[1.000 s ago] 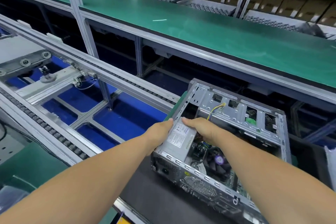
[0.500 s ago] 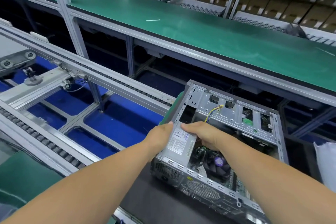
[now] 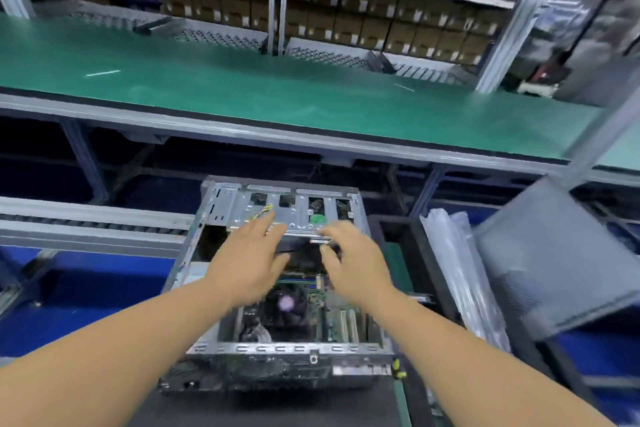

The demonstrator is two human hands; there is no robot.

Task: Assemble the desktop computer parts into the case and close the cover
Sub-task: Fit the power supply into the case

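Forearms: I see both of mine reaching in from the bottom edge, bare, converging over the open case.
Case: the computer case (image 3: pixel 277 348) lies on its side on a dark mat (image 3: pixel 263 406) right in front of me, its open side facing up, cover off.
Rear panel: the perforated back edge of the case is nearest me, blurred.
Inside: a motherboard (image 3: pixel 341 317) fills the floor of the case, with a dark cooler fan (image 3: pixel 285 303) carrying a purple centre sticker.
Left hand: my left hand (image 3: pixel 249 265) hovers over the middle of the case, palm down, fingers (image 3: pixel 265 224) spread and stretched toward the drive cage; I hold nothing with it.
Right hand: my right hand (image 3: pixel 349 262) sits just beside the left, palm down, fingers (image 3: pixel 330 265) loosely spread and curled; motion blur hides whether the tips touch metal.
Drive cage: the silver drive cage (image 3: pixel 294 204) spans the far end of the case, with a yellow wire (image 3: pixel 263 211) and a green round spot (image 3: pixel 317 218) showing on it.
Right side: clear plastic bags (image 3: pixel 457 274) and a tilted grey panel (image 3: pixel 561 256) stand near the case.
Left side: a roller conveyor rail (image 3: pixel 90 224) runs past blue flooring.
Beyond: a green worktop (image 3: pixel 277 94) crosses the view, then shelves of cardboard boxes (image 3: pixel 381 24).
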